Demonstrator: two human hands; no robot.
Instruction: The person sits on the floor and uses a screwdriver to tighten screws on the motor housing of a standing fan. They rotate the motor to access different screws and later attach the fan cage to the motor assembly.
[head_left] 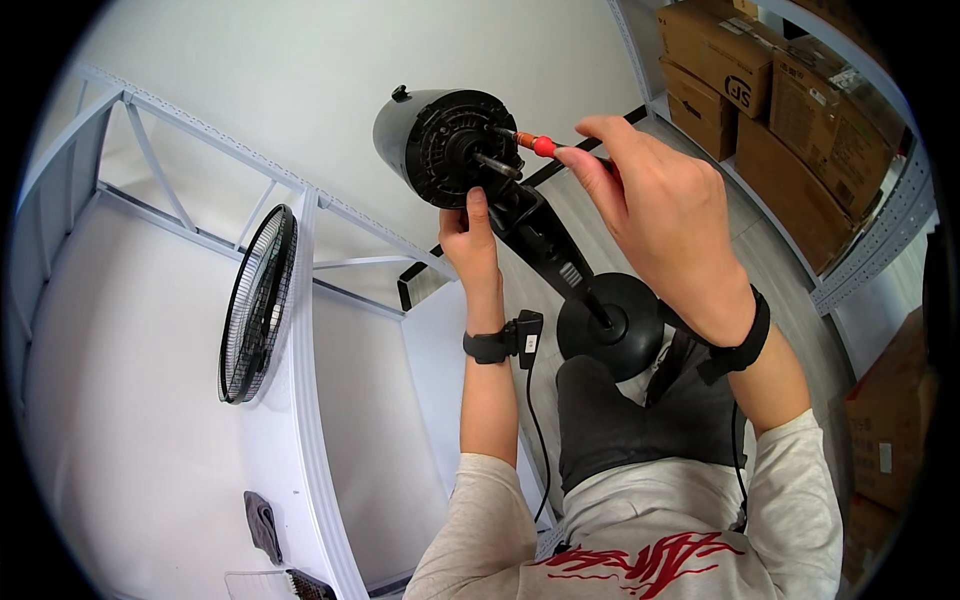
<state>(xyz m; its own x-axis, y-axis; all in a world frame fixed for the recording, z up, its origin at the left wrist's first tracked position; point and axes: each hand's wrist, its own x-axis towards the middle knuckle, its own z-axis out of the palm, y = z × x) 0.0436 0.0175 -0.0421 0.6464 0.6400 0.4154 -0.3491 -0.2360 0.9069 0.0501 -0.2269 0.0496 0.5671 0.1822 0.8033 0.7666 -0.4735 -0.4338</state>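
A black pedestal fan stands before me with its blades off and the face of its motor housing (425, 125) bare. A metal shaft (497, 165) sticks out of the middle of that face. My left hand (470, 240) grips the housing's lower rim, thumb in front and fingers behind. My right hand (665, 200) is closed on a screwdriver (543, 146) with a red collar; its handle is mostly hidden by the fingers. The screwdriver's tip meets the upper right of the housing face; any screw there is too small to make out.
The fan's round black base (585, 330) stands on the floor near my legs. To the left, a wire fan grille (255, 305) rests on a white shelf rack (300, 430), with a grey cloth (262, 525) nearer me. Cardboard boxes (820, 130) fill shelving on the right.
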